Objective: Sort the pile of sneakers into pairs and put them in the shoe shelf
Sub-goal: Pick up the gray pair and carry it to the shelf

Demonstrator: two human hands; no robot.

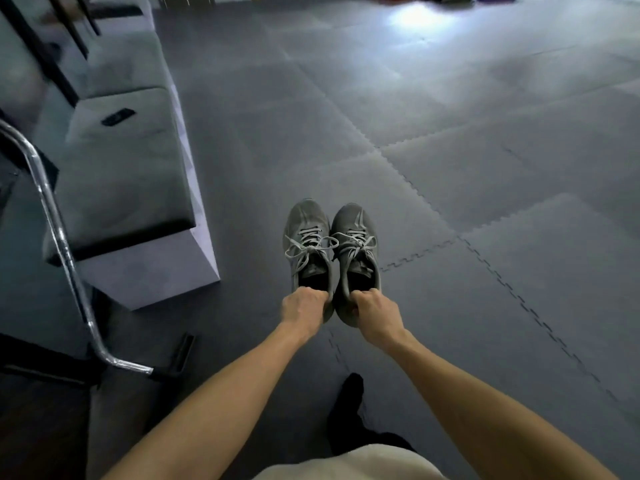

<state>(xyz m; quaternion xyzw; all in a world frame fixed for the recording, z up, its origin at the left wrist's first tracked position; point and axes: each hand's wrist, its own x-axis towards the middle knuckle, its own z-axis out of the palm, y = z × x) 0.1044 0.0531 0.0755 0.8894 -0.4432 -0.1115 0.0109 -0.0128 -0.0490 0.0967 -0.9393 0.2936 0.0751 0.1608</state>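
Two matching grey sneakers with pale laces are held side by side above the dark floor mat, toes pointing away from me. My left hand (304, 305) grips the heel collar of the left grey sneaker (306, 233). My right hand (375, 311) grips the heel collar of the right grey sneaker (353, 237). The two shoes touch along their inner sides. No shoe shelf or pile of sneakers is in view.
A grey cushioned bench (128, 168) with a small dark object (117, 116) on it runs along the left. A chrome tube frame (65, 258) stands at the near left. Dark interlocking floor mats (485, 168) spread ahead and right. My dark-socked foot (349, 403) is below.
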